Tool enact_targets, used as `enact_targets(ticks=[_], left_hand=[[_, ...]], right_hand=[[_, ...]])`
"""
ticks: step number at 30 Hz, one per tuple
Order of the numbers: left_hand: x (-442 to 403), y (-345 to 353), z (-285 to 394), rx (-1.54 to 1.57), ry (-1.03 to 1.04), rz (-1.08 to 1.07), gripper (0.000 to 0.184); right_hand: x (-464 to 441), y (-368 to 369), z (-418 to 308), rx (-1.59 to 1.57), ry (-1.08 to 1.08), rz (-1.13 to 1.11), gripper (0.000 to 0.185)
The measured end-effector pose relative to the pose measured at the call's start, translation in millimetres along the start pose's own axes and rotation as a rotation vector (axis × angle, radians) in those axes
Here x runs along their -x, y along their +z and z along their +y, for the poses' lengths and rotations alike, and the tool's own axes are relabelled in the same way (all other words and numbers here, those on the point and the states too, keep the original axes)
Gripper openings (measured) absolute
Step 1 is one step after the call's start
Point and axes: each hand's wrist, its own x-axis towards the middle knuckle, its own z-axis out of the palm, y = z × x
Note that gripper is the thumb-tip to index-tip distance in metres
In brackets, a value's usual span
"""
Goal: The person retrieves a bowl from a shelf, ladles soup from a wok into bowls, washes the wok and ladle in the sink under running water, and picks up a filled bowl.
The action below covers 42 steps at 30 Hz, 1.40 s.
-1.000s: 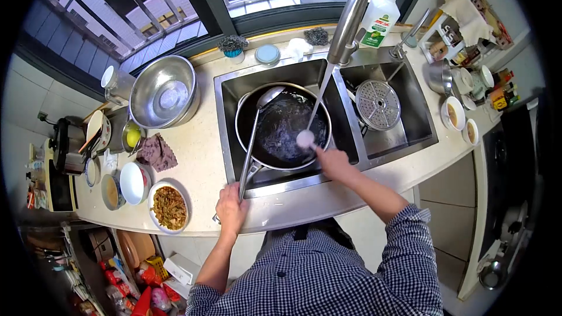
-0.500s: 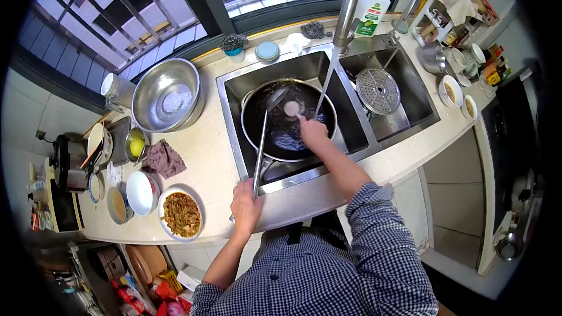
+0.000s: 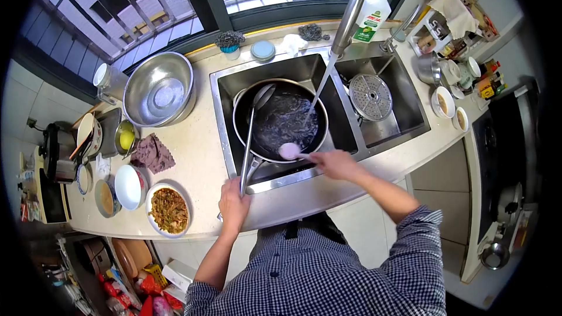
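Observation:
In the left sink basin point(image 3: 345, 140) sits a dark wok point(image 3: 237, 123) holding water, with the tap's point(image 3: 351, 14) stream falling into it. My left hand point(image 3: 234, 203), at the counter's front edge, is closed around the long handle of a metal ladle point(image 3: 252, 118); its head rests against the wok's far left inside. A dish brush point(image 3: 290, 151) with a pale pink round head is gripped by its handle in my right hand point(image 3: 338, 165), over the sink's front rim. The brush head is at the wok's near side. The wok's handle point(image 3: 254, 167) points toward me, beside the ladle.
A round perforated steamer plate point(image 3: 370, 97) lies in the right basin. On the left counter are a large metal bowl point(image 3: 159, 90), a purple cloth point(image 3: 153, 153), a white bowl point(image 3: 130, 187) and a plate of food point(image 3: 168, 209). A soap bottle point(image 3: 373, 14) stands behind the tap.
My right hand has drawn the brush from the wok's middle to its near side. The ladle's head has shifted toward the wok's far left side. The view has moved slightly.

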Motion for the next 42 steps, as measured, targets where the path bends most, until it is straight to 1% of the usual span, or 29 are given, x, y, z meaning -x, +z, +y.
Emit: enact_targets(ticks=[1, 4, 7, 10, 11, 13, 14, 16, 17, 20, 21, 22, 24, 25, 28, 29, 32, 33, 36, 38, 39, 42], left_hand=[[-1.0, 1.2, -0.9, -0.002, -0.003, -0.001, 0.04], [-2.0, 1.5, 2.3, -0.008, -0.029, -0.016, 0.041], [-2.8, 1.1, 6.4, -0.027, -0.051, -0.018, 0.042], [-4.6, 4.2, -2.4, 0.011, -0.071, -0.055, 0.041], [-4.8, 3.5, -5.9, 0.033, -0.089, -0.072, 0.041], [-8.7, 1.9, -5.0, 0.085, -0.114, -0.113, 0.04], [-12.1, 1.8, -3.1, 0.056, -0.088, -0.106, 0.041], [-18.8, 0.4, -0.4, -0.001, -0.029, -0.091, 0.041], [-23.2, 1.4, -1.3, -0.09, 0.043, -0.064, 0.042], [-43.0, -9.5, 26.9, -0.046, -0.093, -0.258, 0.04], [-48.5, -5.0, 30.1, 0.047, -0.101, -0.266, 0.036], [-52.3, -0.5, 35.0, 0.184, -0.213, -0.345, 0.035], [-57.2, 4.9, 46.1, 0.45, -0.453, -0.503, 0.032], [-57.5, 13.1, 45.3, 0.522, -0.467, -0.523, 0.03], [-58.2, 18.9, 74.1, 0.483, -0.473, -0.633, 0.033], [-60.4, 28.6, 71.5, 0.44, -0.482, -0.729, 0.035], [-63.0, 59.4, 59.9, 0.383, -0.266, -0.601, 0.032], [-63.4, 54.7, 64.5, 0.324, -0.135, -0.465, 0.03], [-56.4, 33.7, 55.2, -0.09, 0.139, 0.014, 0.028], [-41.2, 12.2, 44.3, -0.25, 0.057, 0.004, 0.032], [-31.8, 3.9, 40.8, -0.313, -0.013, -0.05, 0.032], [-9.1, -2.8, 10.9, -0.195, -0.173, -0.177, 0.034]], right_hand=[[5.9, -16.9, 5.7, 0.109, 0.024, -0.024, 0.034], [-0.4, -28.9, 44.4, 0.292, -0.025, 0.058, 0.029], [-34.2, -12.7, 79.8, 0.396, -0.027, 0.309, 0.037], [-38.8, 2.3, 84.3, 0.356, -0.002, 0.445, 0.038], [-31.1, 7.3, 84.6, 0.317, 0.021, 0.4, 0.04], [-2.5, 9.5, 77.4, 0.259, -0.023, 0.346, 0.034], [9.6, 9.0, 75.1, 0.235, -0.044, 0.325, 0.031], [29.4, 8.2, 66.3, 0.131, -0.046, 0.289, 0.033], [35.8, 9.1, 63.2, 0.078, -0.042, 0.273, 0.034], [37.1, 21.5, 63.8, -0.085, 0.031, 0.392, 0.037], [36.5, 24.4, 61.8, -0.114, 0.081, 0.428, 0.038], [39.8, 25.9, 58.7, -0.129, 0.112, 0.456, 0.039], [45.6, 25.6, 60.5, -0.112, 0.079, 0.468, 0.042], [47.2, 26.0, 63.3, -0.112, 0.072, 0.504, 0.043], [53.7, 24.2, 74.2, -0.117, 0.065, 0.609, 0.046], [56.6, 20.6, 77.1, -0.127, 0.071, 0.649, 0.046], [56.4, 12.8, 96.7, -0.128, 0.115, 0.802, 0.048], [54.0, 11.0, 106.1, -0.126, 0.129, 0.855, 0.048], [40.1, 1.8, 140.4, -0.111, 0.288, 0.845, 0.052], [26.7, -2.5, 164.8, -0.104, 0.369, 0.816, 0.051], [17.9, -3.0, 176.5, -0.102, 0.41, 0.805, 0.051], [-8.9, 6.7, 200.5, -0.104, 0.409, 0.874, 0.05]])
